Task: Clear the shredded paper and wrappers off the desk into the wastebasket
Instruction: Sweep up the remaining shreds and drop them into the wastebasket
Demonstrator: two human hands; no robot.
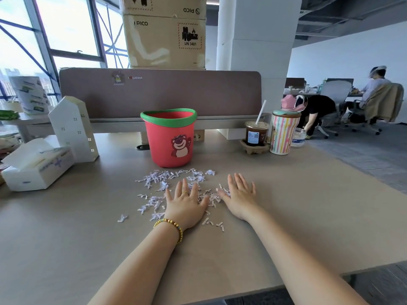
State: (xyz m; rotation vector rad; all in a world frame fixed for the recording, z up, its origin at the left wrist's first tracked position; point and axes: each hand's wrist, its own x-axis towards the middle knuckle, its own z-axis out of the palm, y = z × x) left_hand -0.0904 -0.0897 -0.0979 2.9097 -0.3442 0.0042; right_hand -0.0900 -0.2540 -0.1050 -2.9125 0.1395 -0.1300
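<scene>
Pale shredded paper (169, 179) lies scattered over the middle of the grey desk (308, 216), in front of a red wastebasket (168, 142) with a green rim and a bear picture. My left hand (186, 203) rests flat, palm down, on the shreds, fingers spread, with a ring and a bead bracelet. My right hand (239, 194) lies flat beside it, fingers apart, its thumb side touching a small heap of shreds between the two hands. Neither hand holds anything. I see no wrappers.
A white tissue box (37, 166) and a white house-shaped holder (74, 128) stand at the left. An iced coffee cup (256, 134), a striped tumbler (283, 133) and a small jar (299, 137) stand at the back right. A brown partition (160, 93) closes the desk's far edge.
</scene>
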